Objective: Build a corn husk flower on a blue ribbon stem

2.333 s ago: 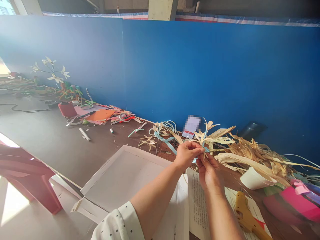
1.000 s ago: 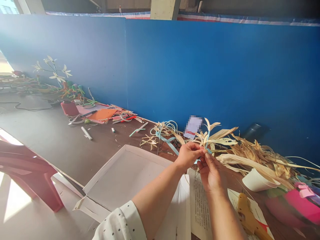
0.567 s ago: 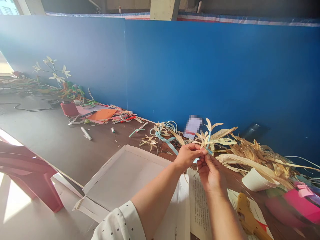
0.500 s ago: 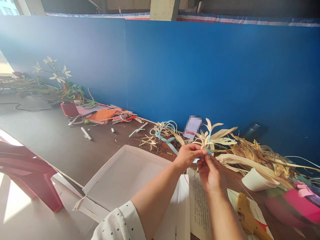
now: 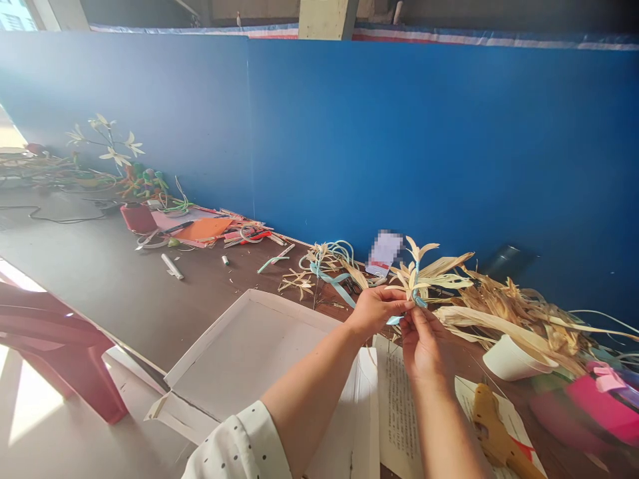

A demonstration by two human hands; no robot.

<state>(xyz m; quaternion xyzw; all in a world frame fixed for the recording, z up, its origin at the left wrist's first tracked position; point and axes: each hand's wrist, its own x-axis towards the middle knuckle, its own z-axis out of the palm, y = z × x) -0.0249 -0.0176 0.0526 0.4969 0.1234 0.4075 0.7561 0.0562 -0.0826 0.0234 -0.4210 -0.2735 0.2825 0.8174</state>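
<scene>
My left hand [image 5: 373,310] and my right hand [image 5: 423,342] meet above the brown table [image 5: 120,293], both pinched on a small husk flower [image 5: 415,274]. The flower has pale straw-coloured petals and a stem wrapped in light blue tape [image 5: 418,299]. My left thumb and forefinger grip the stem just under the petals. The fingertips of my right hand pinch the blue tape at the stem's lower end. A loose end of tape pokes out between the two hands.
A white cardboard tray [image 5: 249,352] lies at my left forearm. Printed paper [image 5: 397,412] and a yellow glue gun [image 5: 492,432] lie under my right arm. Dried husks [image 5: 514,309], a white cup [image 5: 512,359] and pink material [image 5: 594,402] fill the right. Craft scraps [image 5: 200,229] line the blue wall.
My hands have kept their grip on the flower stem. The right fingers have shifted slightly along the blue tape, and the flower has turned a little.
</scene>
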